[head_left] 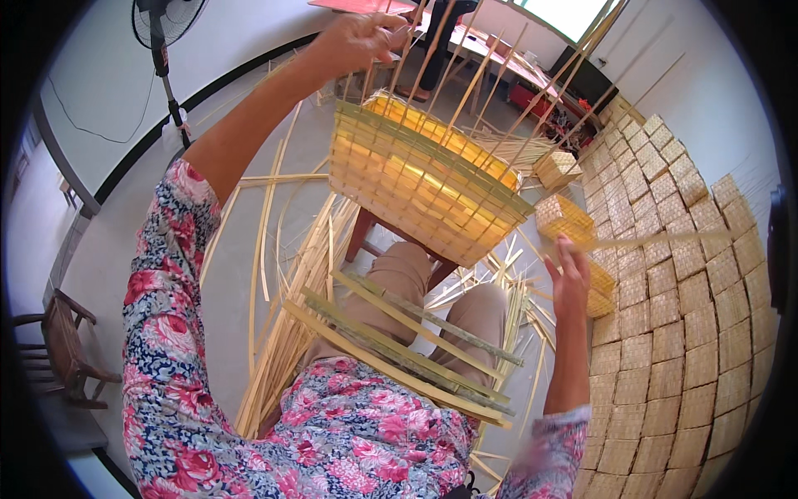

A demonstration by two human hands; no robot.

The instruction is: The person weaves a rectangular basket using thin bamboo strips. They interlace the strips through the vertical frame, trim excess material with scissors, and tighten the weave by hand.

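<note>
The half-woven yellow basket (pixel 424 183) is in front of my knees, set on a brown wooden stool (pixel 357 235), its thin upright stakes (pixel 465 91) standing above the rim. My left hand (pixel 366 40) is up beyond the basket's left end, higher than the woven wall and close beside the stakes. Its fingers are bent, but I cannot tell whether they pinch a stake. My right hand (pixel 569 270) is off the basket's right end, lower than its rim and apart from the weave. Its fingers close loosely on a pale strip (pixel 657 239), blurred, that runs out to my right; the thumb stands a little away. Several split bamboo slats (pixel 399 333) lie across my lap, between me and the basket. Loose strips (pixel 320 249) cover the floor around the stool, and stacked woven boxes (pixel 665 333) line the wall to my right.
</note>
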